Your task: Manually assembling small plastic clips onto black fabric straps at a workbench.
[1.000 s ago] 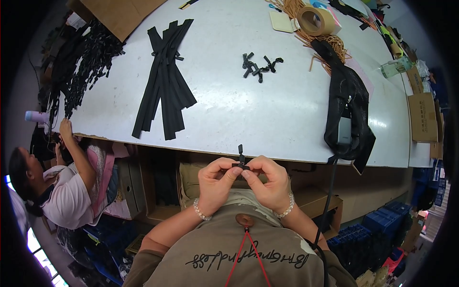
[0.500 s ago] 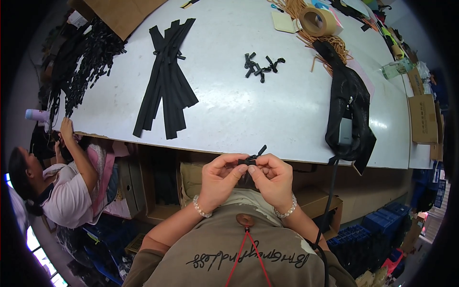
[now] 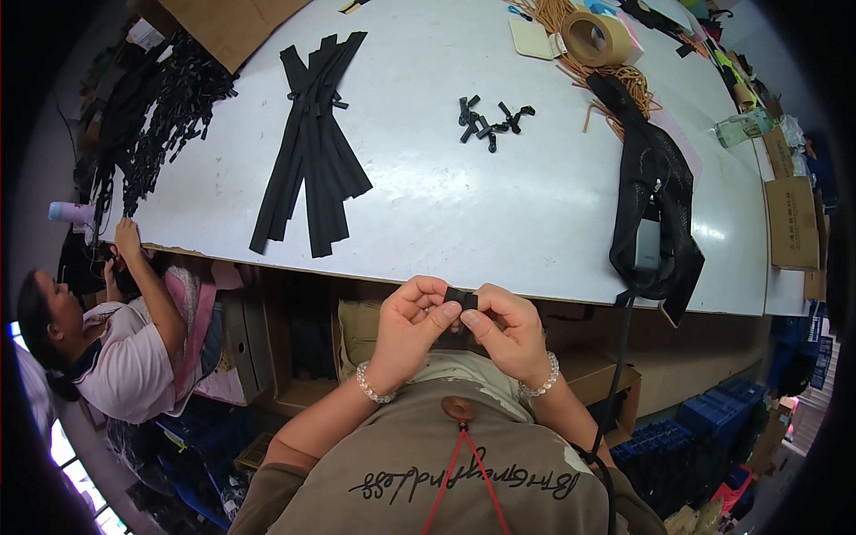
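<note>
In front of my body, just off the table's near edge, my left hand and my right hand pinch a short piece of black strap between thumbs and fingers. It lies flat across the gap between the fingertips, and its lower part is hidden behind the hands. Beyond them on the white table lies a loose group of small black plastic pieces. To the left of these, several flat black straps are stacked crossing one another.
A black mesh bag with a grey device and a cable lies at the right, below a tape roll and brown cords. At far left, a co-worker reaches toward a heap of black parts. Cardboard boxes stand at right.
The black strap piece has turned so its flat face now shows between my fingertips. The thin black piece that stuck up above my fingers is out of sight. My hands stay close together.
</note>
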Motion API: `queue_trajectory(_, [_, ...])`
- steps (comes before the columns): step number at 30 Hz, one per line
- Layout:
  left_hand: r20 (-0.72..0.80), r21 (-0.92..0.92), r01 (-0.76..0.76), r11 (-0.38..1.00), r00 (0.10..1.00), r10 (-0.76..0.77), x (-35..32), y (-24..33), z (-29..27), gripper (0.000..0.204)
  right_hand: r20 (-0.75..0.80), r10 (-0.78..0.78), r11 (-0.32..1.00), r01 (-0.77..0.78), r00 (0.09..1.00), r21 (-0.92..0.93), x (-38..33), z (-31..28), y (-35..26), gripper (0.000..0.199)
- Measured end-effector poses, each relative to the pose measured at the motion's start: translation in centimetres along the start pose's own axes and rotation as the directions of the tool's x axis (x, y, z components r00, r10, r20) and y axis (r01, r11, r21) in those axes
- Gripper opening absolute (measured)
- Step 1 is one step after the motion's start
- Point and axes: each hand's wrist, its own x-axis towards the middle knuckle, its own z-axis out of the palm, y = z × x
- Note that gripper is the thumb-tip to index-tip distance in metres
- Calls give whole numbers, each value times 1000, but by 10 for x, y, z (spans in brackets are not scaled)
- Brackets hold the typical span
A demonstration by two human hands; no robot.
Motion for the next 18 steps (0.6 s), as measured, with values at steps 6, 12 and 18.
queue_trajectory(6, [55,165,68,984,995,-78,-2,0,-8,8,-64,213,952,-192,975,238,-3,7,-3,9])
queue_trajectory(12, [51,295,-35,955,998,21,-8,4,-3,9,-81,236,937,-204,968,283,-6,6,-5,10])
queue_trajectory(18, [78,382,-147,912,989,127,-8,3,-4,9,-82,296,858,-227,952,461,-9,11,-1,10])
